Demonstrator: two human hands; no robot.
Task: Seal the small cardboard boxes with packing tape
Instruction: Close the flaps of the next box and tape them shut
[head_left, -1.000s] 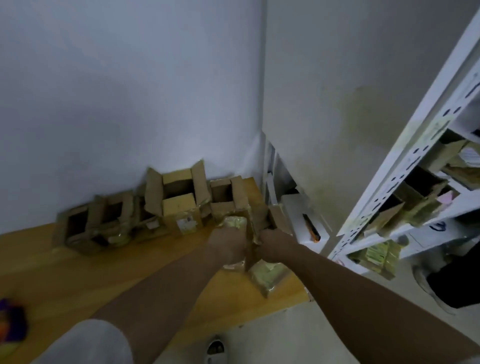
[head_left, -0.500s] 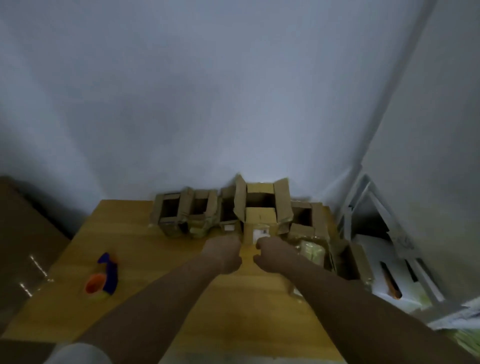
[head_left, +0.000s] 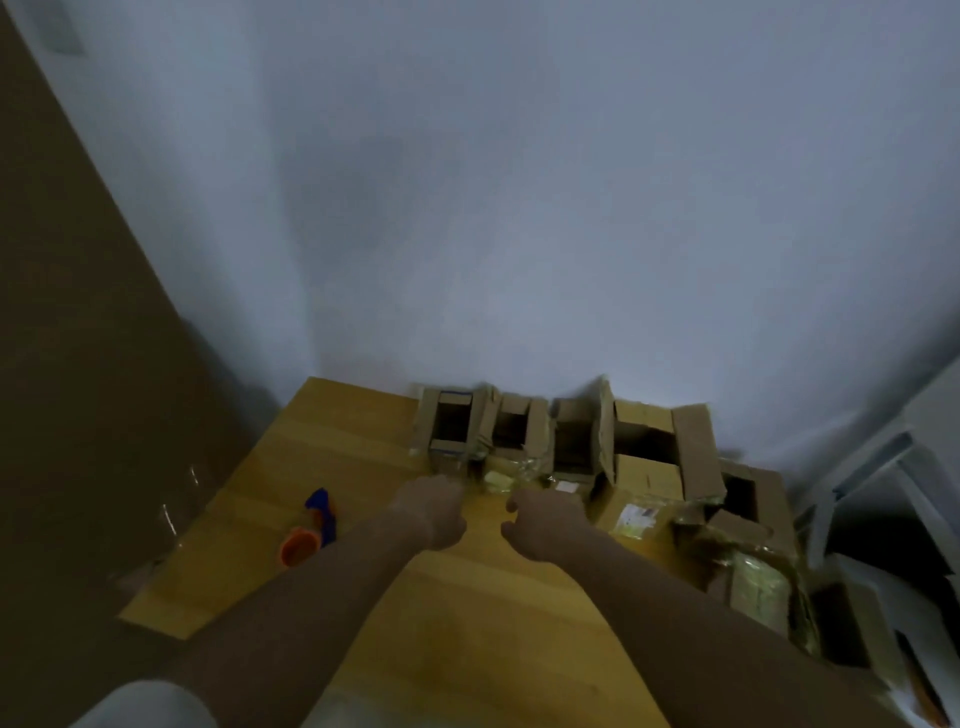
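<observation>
A row of small brown cardboard boxes with open flaps (head_left: 545, 441) stands along the far edge of the yellow wooden table (head_left: 467, 623), pressed against the pale grey wall (head_left: 519, 208). The biggest open box (head_left: 649, 457) stands right of the middle of the row, and more boxes and yellowish wrapped packets (head_left: 758, 587) crowd the right edge of the table. On the left part of the table lies a blue and orange tape dispenser (head_left: 311, 530), well apart from the boxes and left of the left forearm. A dark brown panel (head_left: 78, 415) rises at the left side, and a white metal frame (head_left: 883, 493) stands at the right. Both arms reach forward over the table. The left hand (head_left: 434, 512) has its fingers curled and lies just in front of the leftmost boxes; the right hand (head_left: 545, 522) is curled as well, just beside a low box with a white label (head_left: 566, 486). The picture is blurred, so I cannot tell whether either hand grips something or only touches the cardboard. Compared with half a second before, the view has turned a little to the left, so the boxes sit more to the right and the dark panel fills more of the left side; the hands are a little farther apart. The near middle of the table, between the two forearms, is bare wood, and the table's left corner is near the panel.
</observation>
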